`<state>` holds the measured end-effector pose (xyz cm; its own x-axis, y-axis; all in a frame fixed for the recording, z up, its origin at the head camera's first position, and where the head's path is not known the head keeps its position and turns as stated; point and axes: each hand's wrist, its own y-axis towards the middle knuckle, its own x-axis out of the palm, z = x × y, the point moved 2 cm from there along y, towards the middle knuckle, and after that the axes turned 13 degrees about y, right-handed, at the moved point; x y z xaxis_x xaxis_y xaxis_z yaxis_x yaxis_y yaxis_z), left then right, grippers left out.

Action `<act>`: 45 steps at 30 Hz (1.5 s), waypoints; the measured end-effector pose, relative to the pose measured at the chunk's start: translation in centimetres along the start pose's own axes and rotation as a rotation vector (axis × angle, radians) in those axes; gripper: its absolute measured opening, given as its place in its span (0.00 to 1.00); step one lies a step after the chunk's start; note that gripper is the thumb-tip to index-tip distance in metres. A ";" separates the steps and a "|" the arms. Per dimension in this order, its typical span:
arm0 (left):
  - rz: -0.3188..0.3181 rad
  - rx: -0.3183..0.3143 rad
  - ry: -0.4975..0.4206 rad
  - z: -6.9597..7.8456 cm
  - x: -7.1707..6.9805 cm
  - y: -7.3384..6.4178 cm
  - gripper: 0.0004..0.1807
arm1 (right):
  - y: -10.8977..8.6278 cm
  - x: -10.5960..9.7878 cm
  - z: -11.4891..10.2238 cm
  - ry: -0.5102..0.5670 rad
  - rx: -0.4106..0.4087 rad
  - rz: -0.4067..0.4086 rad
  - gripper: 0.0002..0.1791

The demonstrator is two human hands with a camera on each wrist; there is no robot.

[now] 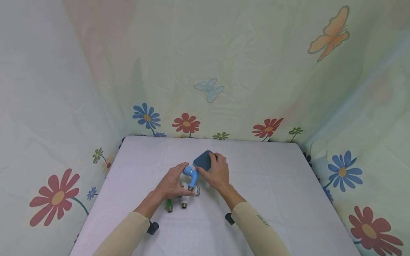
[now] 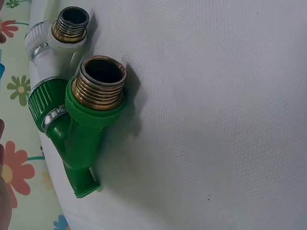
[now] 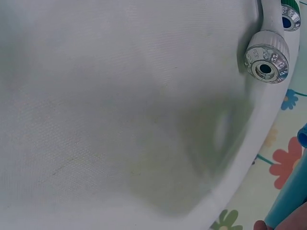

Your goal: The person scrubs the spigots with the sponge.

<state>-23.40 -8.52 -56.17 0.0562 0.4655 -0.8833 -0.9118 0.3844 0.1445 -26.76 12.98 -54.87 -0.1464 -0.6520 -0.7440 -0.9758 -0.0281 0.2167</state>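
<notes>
My left hand holds a blue plastic tap between thumb and fingers, its brass-coloured threaded end pointing down towards me. In my right hand is a dark teal cloth, gripped at its right side, its left edge beside the tap's knob. The right thumb reaches the tap's upper part. Below the left hand lie a green tap and a white tap, both with threaded ends. The right wrist view shows the cloth at its edge and the white tap's round knob.
A white-covered table spreads under both hands. Behind and beside it hangs a curtain printed with flowers and butterflies. Black wrist devices show at both forearms.
</notes>
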 end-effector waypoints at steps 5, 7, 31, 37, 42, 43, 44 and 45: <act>0.005 0.008 0.005 0.0 0.0 0.0 0.64 | 0.0 0.1 0.4 -0.006 0.018 0.009 0.51; 0.005 0.012 0.005 0.0 0.0 0.1 0.64 | 0.0 0.0 0.5 -0.001 0.019 0.009 0.51; 0.120 -0.176 0.030 -1.2 -0.4 0.3 0.66 | -1.5 0.0 0.2 0.318 -0.156 -0.141 0.47; 0.118 -0.188 0.019 -1.3 -0.5 0.4 0.65 | -1.7 0.2 0.1 0.314 -0.231 -0.186 0.47; 0.115 -0.179 0.011 -1.1 -0.6 0.4 0.65 | -1.7 0.3 -0.1 0.300 -0.269 -0.182 0.47; 0.116 -0.179 0.007 -1.0 -0.6 0.4 0.66 | -1.7 0.3 -0.2 0.305 -0.272 -0.179 0.47; 0.118 -0.178 0.003 -1.0 -0.6 0.4 0.65 | -1.7 0.2 -0.2 0.306 -0.273 -0.178 0.47; 0.120 -0.178 0.000 -0.9 -0.6 0.3 0.65 | -1.7 0.2 -0.2 0.304 -0.273 -0.178 0.47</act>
<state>-24.11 -9.43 -55.98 -0.0573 0.4999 -0.8642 -0.9695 0.1788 0.1678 -25.11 12.70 -55.27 0.1146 -0.8108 -0.5740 -0.8968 -0.3331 0.2913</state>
